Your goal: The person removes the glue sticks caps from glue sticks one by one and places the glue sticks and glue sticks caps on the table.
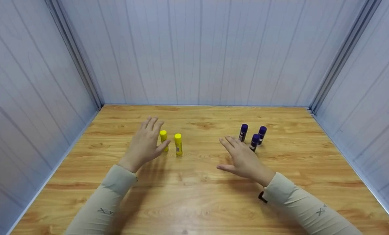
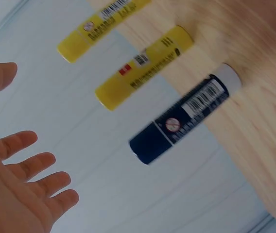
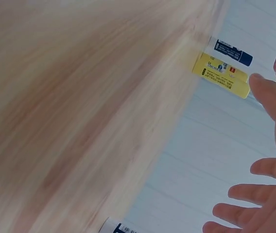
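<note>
Two yellow glue sticks, one (image 1: pixel 178 144) in plain sight and another (image 1: pixel 163 135) partly covered by a thumb, stand upright left of the table's middle. Beside them my left hand (image 1: pixel 143 143) is held with its fingers extended, gripping nothing. The left wrist view also shows a dark blue glue stick (image 2: pixel 186 114) next to the yellow pair; in the head view it is hidden. Farther right, three dark blue glue sticks (image 1: pixel 243 131) (image 1: pixel 262 134) (image 1: pixel 254 141) stand grouped. My right hand (image 1: pixel 246 160), spread and holding nothing, is just in front of them, covering some lower parts.
Wood-grain tabletop (image 1: pixel 194 195) extends under both arms. Pale panelled walls (image 1: pixel 194 52) enclose it at the back and both sides. At the lower edge of the right wrist view, part of a glue stick (image 3: pixel 111 227) shows.
</note>
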### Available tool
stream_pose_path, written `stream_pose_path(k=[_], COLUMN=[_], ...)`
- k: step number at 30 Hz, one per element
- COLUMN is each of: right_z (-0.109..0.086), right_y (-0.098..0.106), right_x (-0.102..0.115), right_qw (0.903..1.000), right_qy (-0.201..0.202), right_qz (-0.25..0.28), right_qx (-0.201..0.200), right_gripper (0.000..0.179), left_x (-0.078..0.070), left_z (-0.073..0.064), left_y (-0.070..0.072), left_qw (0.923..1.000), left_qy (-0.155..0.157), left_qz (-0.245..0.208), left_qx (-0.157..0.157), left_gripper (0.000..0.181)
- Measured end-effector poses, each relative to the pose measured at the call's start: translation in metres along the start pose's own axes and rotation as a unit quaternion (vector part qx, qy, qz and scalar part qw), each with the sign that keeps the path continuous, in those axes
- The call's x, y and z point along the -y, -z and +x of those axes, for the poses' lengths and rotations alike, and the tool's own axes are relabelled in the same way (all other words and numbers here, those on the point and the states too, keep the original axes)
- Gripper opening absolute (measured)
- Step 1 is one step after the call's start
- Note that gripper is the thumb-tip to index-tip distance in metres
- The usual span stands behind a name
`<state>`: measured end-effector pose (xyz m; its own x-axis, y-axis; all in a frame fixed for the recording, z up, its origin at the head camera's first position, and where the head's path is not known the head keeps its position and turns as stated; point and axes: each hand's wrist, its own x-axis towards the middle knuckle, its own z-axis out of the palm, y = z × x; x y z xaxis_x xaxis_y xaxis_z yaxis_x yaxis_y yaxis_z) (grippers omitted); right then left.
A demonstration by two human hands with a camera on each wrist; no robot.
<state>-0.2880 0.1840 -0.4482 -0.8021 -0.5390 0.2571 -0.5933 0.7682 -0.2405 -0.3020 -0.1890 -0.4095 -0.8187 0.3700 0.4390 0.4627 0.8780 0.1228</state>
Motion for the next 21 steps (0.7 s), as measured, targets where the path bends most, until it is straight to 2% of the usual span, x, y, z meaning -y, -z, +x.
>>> stream_pose_path(k=[5,10,14,21], right_z=[-0.001,-0.002,-0.003,-0.002], right_y=[-0.002,-0.004,-0.006,-0.011], right_x=[0.001,-0.001,-0.001,-0.001], right_qw=[0.9999,0.9998,0.9997,0.9994], right_qy=[0.001,0.002,0.001,0.013], right_qz=[0.008,0.013,0.018,0.020], right_qx=[-0.007,-0.013,-0.017,-0.026], right_gripper=[0.088,0.086,0.083,0.081], left_x=[0.016,0.027,0.033,0.046], left_z=[-0.005,-0.009,-0.009,-0.006], left_y=[0.001,0.001,0.000,-0.008], left_qw=[0.9984,0.9927,0.9819,0.9566], left_qy=[0.047,0.097,0.144,0.217], left_qz=[-0.030,-0.066,-0.104,-0.163], left_qx=[-0.002,0.028,0.065,0.106], left_gripper=[0.076,0.087,0.092,0.091])
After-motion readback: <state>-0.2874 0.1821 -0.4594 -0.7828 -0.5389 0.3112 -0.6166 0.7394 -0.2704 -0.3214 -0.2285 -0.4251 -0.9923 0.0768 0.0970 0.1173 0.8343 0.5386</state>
